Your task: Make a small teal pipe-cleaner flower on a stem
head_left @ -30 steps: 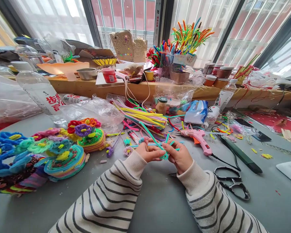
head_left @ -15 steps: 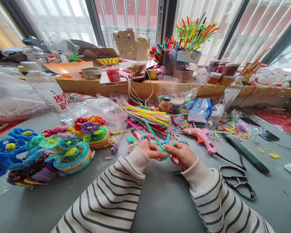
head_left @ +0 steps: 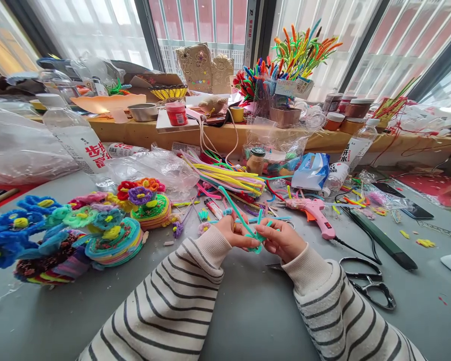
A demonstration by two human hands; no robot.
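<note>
Both hands meet over the grey table around a piece of bent turquoise pipe cleaners (head_left: 258, 235). My left hand (head_left: 233, 232) pinches it from the left, and a long turquoise stem rises up and left past the fingers. My right hand (head_left: 281, 237) grips it from the right with thumb and forefinger. Short turquoise ends stick up between the hands. Beyond the fingers, a light blue stem (head_left: 283, 218) lies roughly level. Some fingertips are hidden behind the piece.
A pink glue gun (head_left: 311, 210) and black-handled scissors (head_left: 372, 283) lie to the right. Fuzzy flower pieces (head_left: 115, 240) stand at left. Behind the hands is a pipe cleaner bundle (head_left: 229, 175), near a small jar (head_left: 255, 160) and bottles.
The turquoise piece has shifted slightly between the fingers, its long stem leaning a little further left. Both hands keep their grip. The whole view has moved slightly.
</note>
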